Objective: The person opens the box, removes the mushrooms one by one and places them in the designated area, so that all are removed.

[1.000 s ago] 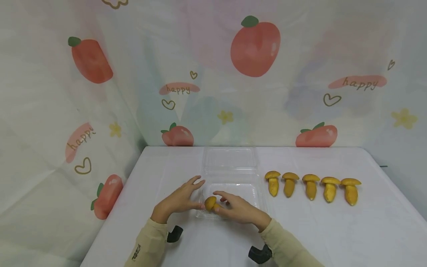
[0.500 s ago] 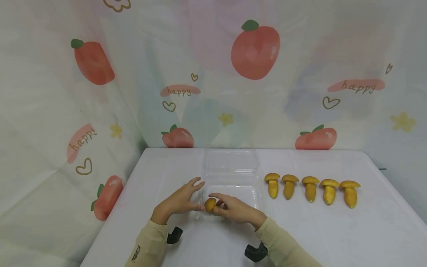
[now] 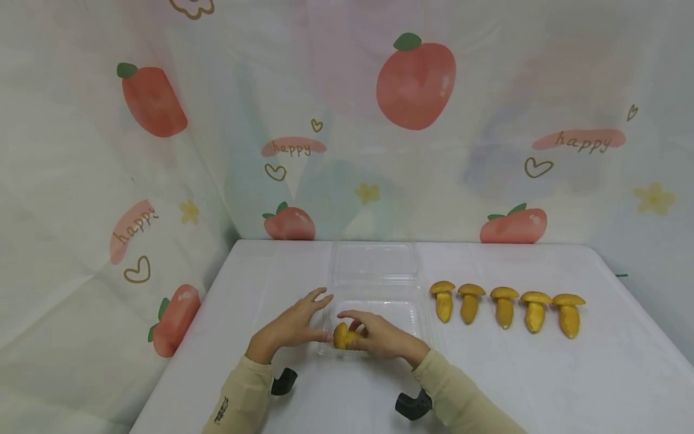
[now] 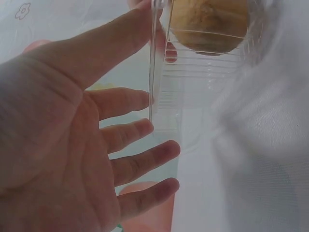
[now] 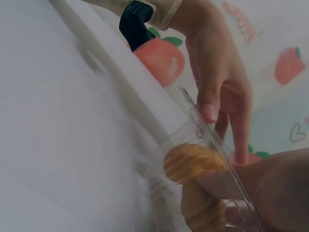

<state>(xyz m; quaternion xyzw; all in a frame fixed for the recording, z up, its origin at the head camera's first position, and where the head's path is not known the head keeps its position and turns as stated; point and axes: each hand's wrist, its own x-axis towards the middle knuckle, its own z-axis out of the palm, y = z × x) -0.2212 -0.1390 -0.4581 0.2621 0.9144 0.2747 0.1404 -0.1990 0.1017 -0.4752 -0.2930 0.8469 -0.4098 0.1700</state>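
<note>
A yellow-brown mushroom lies on its side at the near left corner of a clear plastic clamshell box, its cap to the left. My right hand holds it by the stem, the thumb on the near side; its other fingertips are partly hidden. The right wrist view shows that thumb against the mushroom, behind the box wall. My left hand is at the box's left side, fingers spread and fairly straight. Its thumb touches the box rim, and the mushroom cap shows through the clear wall.
Several more mushrooms lie in a row on the white table, right of the box. The box's lid is folded back towards the patterned backdrop. Black wrist mounts hang under the sleeves.
My right hand has lowered the mushroom slightly at the box's left end, and more of its stem now shows. The left hand has hardly moved. The view has tilted a little.
</note>
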